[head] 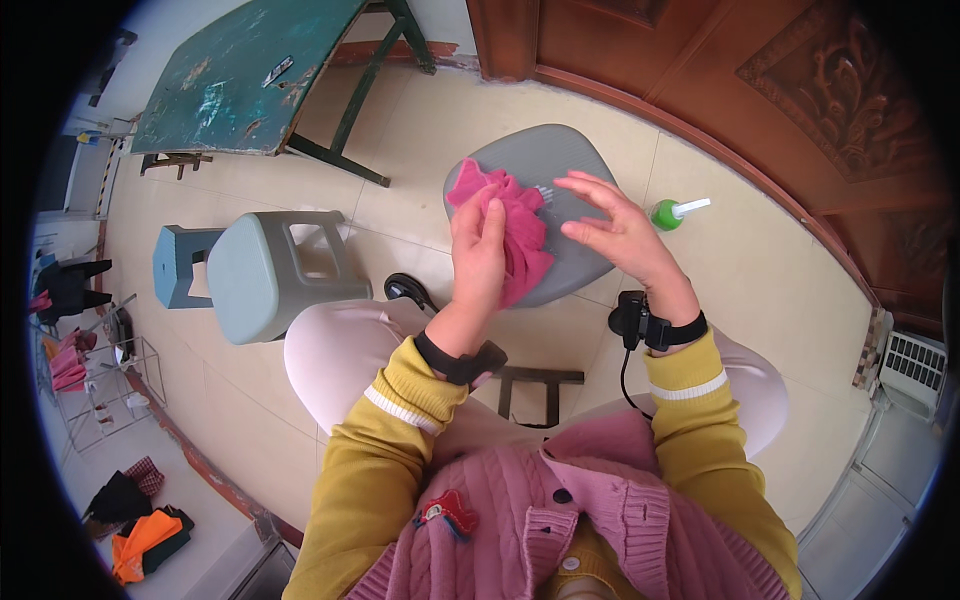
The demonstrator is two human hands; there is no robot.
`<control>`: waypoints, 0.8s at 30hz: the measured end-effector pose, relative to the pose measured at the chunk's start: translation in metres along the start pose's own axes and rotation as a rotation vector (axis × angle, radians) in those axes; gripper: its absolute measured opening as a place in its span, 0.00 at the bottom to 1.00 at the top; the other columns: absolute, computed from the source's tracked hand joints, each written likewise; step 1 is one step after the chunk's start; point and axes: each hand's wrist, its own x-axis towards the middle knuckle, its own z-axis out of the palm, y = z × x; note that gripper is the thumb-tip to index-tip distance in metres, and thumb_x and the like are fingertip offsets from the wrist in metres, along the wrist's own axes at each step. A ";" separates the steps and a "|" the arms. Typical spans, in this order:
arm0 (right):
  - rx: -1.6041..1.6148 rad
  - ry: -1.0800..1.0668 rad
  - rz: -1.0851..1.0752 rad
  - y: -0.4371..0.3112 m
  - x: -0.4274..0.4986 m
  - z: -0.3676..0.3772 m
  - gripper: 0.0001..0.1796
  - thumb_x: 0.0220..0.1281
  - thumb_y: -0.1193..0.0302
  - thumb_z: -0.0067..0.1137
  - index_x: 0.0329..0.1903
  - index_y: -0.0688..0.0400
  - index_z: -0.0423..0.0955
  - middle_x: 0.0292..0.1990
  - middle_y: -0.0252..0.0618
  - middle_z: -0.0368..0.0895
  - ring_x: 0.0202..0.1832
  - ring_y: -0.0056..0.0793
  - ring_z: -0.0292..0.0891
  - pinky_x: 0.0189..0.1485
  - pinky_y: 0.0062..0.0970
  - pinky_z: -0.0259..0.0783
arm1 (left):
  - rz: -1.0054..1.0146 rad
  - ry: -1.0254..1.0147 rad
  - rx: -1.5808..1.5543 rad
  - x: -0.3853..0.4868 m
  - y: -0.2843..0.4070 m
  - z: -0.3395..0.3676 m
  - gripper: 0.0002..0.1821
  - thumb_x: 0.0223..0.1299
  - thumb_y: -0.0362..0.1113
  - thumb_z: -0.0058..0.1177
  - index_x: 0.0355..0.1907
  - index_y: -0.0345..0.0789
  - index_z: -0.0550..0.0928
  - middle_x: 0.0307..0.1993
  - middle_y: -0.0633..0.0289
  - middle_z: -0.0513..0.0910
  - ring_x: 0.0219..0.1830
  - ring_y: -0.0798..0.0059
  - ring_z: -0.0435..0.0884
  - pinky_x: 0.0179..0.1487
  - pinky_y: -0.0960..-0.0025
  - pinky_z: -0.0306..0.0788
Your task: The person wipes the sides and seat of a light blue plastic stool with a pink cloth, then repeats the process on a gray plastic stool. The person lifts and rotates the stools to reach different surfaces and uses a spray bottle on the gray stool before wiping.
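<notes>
A pink cloth (525,225) lies bunched over the left part of a grey plastic stool (581,161) in front of me. My left hand (480,236) grips the cloth's near folds between thumb and fingers. To the right, my right hand (611,221) hovers above the stool with fingers apart and nothing between them. Small white marks (546,195) show on the seat between the cloth and my right fingers. Just beyond the stool's right side, a green bottle with a white nozzle (667,214) stands on the floor.
Left of me stand a grey-green plastic stool (247,274) and a blue stool (174,262). A worn green table (217,90) is at the upper left, a carved wooden door (690,82) at the upper right. Clothes (142,544) lie at the lower left. A cable (625,379) hangs from my right wrist device.
</notes>
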 end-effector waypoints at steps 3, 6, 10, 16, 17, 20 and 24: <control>-0.473 -0.037 0.130 -0.040 0.005 0.051 0.45 0.57 0.60 0.72 0.78 0.40 0.62 0.79 0.61 0.51 0.76 0.59 0.59 0.73 0.44 0.64 | -0.296 -0.189 -0.308 -0.013 0.012 -0.005 0.22 0.79 0.44 0.47 0.64 0.30 0.76 0.61 0.53 0.77 0.62 0.65 0.76 0.69 0.66 0.66; -0.731 0.091 0.135 -0.040 0.004 0.095 0.46 0.57 0.57 0.72 0.78 0.38 0.62 0.80 0.58 0.47 0.78 0.63 0.52 0.72 0.60 0.61 | -0.212 -0.123 0.153 0.006 0.003 -0.029 0.28 0.75 0.38 0.49 0.74 0.30 0.67 0.68 0.49 0.74 0.69 0.60 0.73 0.70 0.63 0.67; -1.045 0.007 0.134 -0.010 0.023 0.118 0.37 0.65 0.56 0.66 0.76 0.38 0.66 0.81 0.46 0.50 0.80 0.57 0.49 0.69 0.72 0.59 | -0.196 0.069 0.649 0.027 -0.046 -0.062 0.35 0.66 0.37 0.56 0.72 0.25 0.64 0.64 0.38 0.76 0.66 0.46 0.76 0.68 0.57 0.70; -1.165 0.200 0.147 0.032 0.054 0.066 0.27 0.69 0.59 0.60 0.70 0.40 0.74 0.76 0.41 0.63 0.78 0.47 0.55 0.66 0.70 0.61 | -0.253 -0.131 0.524 0.003 -0.111 -0.071 0.51 0.61 0.44 0.65 0.77 0.25 0.52 0.61 0.31 0.78 0.62 0.38 0.78 0.65 0.54 0.72; -1.142 0.291 0.154 0.036 0.058 0.061 0.26 0.69 0.60 0.59 0.70 0.41 0.74 0.76 0.42 0.64 0.78 0.47 0.57 0.66 0.69 0.62 | -0.221 -0.121 0.551 -0.001 -0.114 -0.069 0.53 0.61 0.45 0.66 0.79 0.26 0.49 0.61 0.31 0.78 0.62 0.39 0.78 0.65 0.54 0.72; -1.114 0.324 0.110 0.041 0.055 0.074 0.26 0.70 0.63 0.57 0.70 0.42 0.74 0.73 0.45 0.69 0.75 0.50 0.63 0.68 0.57 0.65 | -0.215 -0.140 0.612 -0.001 -0.115 -0.070 0.56 0.60 0.47 0.67 0.80 0.27 0.47 0.59 0.33 0.79 0.61 0.40 0.80 0.63 0.54 0.73; -0.947 0.013 -0.090 0.037 0.042 0.121 0.24 0.69 0.66 0.57 0.67 0.43 0.77 0.71 0.46 0.71 0.74 0.47 0.66 0.70 0.57 0.63 | -0.314 -0.232 0.600 0.006 -0.111 -0.076 0.56 0.61 0.48 0.67 0.80 0.29 0.47 0.58 0.35 0.81 0.60 0.42 0.81 0.62 0.54 0.74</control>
